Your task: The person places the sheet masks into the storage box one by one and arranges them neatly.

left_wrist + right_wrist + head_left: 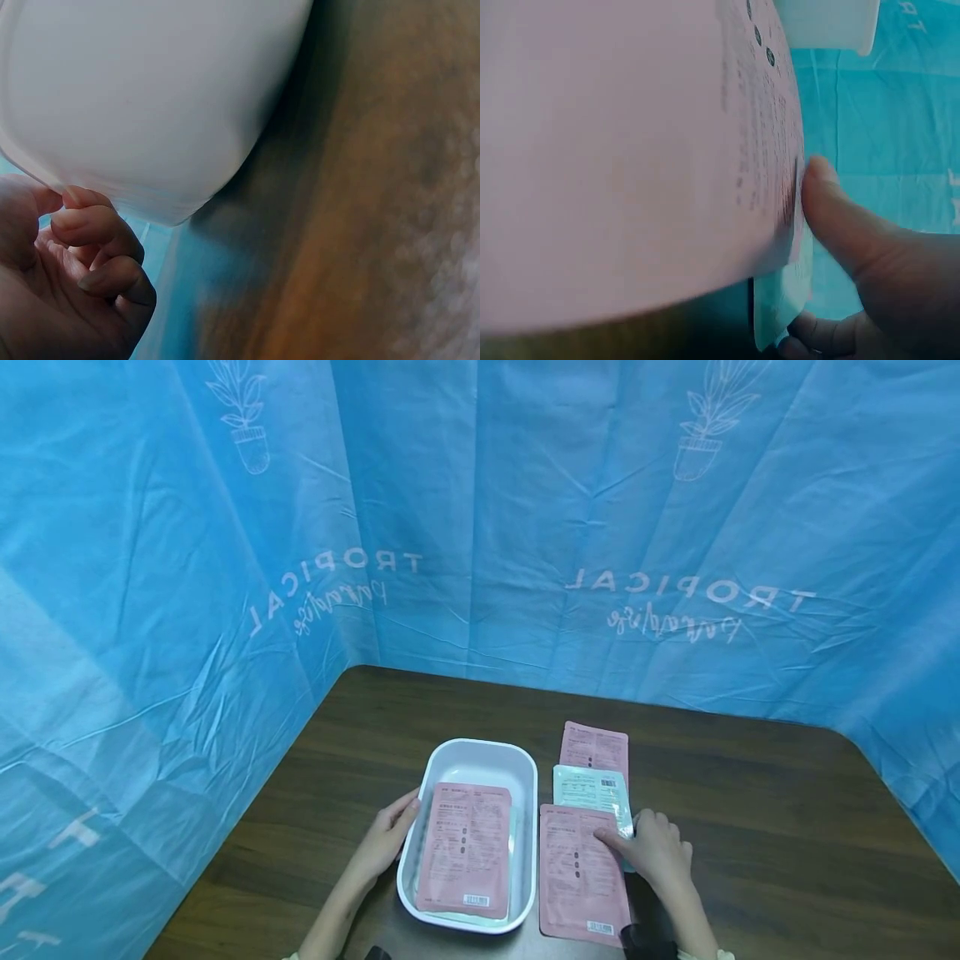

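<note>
A white plastic tub [480,767] holds a pink sheet mask packet [462,852], with a pale green edge showing beneath it. At the tub's left side, my left hand [392,833] pinches its rim between thumb and fingers, seen close up in the left wrist view. Right of the tub, a pink sheet mask packet [579,902] overlaps a green packet [588,787]. My right hand [658,853] has its thumb on the pink packet's right edge. In the right wrist view its curled fingers [829,335] are at the green packet's corner, pinching the overlapped packets.
Another pink packet [595,743] lies farther back, partly under the green one. All of this stands on a dark wooden table [750,827]. A blue printed curtain [525,527] hangs along the table's back and sides.
</note>
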`<state>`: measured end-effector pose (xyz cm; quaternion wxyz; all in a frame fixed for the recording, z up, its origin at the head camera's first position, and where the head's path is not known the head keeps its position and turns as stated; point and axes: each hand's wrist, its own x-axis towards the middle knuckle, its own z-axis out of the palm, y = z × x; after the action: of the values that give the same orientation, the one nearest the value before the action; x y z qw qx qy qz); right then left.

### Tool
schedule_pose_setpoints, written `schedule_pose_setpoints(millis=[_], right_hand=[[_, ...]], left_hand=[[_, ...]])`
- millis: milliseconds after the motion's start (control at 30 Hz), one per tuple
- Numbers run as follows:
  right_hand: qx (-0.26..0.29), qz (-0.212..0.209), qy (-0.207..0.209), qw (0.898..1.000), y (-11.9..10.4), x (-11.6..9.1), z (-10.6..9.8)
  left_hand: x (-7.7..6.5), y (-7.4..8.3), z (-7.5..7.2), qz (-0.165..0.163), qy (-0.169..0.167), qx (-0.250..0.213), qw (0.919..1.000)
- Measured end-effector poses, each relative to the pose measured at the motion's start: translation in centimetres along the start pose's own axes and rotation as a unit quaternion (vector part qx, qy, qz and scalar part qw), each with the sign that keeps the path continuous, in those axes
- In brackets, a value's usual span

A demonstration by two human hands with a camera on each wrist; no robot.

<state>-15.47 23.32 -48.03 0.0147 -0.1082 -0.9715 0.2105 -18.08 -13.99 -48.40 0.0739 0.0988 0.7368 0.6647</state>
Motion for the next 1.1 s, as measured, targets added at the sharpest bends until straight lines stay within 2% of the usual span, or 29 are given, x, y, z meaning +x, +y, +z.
schedule_pose_setpoints(millis=[133,300,467,600,733,867,967,1100], right_hand=[[0.002,-0.015,0.002,1.0,-0.5,-0.2,0.1],[0.036,-0.03,0.001,0.999,-0.8,-0.2,0.2],[0.105,-0.029,-0.008,0.994,-0.4,-0.4,0.2],[0.17,-0.019,-0.009,0.985,0.5,-0.8,-0.6],[0.188,-0.014,0.032,0.982,1.6,-1.5,-2.4],[0.188,-0.016,0.106,0.976,2.4,-2.2,-4.6],[0.209,0.003,0.151,0.966,2.6,-2.5,-6.1],[0.237,0.036,0.174,0.955,1.8,-3.0,-7.8]], left_hand=[[0.0,0.1,0.0,-0.003,0.002,-0.001,1.0],[0.0,0.0,0.0,-0.003,0.008,0.002,1.0],[-0.1,-0.1,0.0,-0.001,0.003,0.004,1.0],[-0.1,-0.2,0.0,0.0,-0.003,0.009,1.0],[-0.1,-0.2,0.1,0.003,-0.004,0.01,0.9999],[0.0,-0.1,0.1,0.008,-0.002,0.01,0.9999],[0.0,0.1,0.0,-0.004,0.0,0.014,0.9999],[0.0,0.2,-0.1,-0.016,-0.005,0.019,0.9997]])
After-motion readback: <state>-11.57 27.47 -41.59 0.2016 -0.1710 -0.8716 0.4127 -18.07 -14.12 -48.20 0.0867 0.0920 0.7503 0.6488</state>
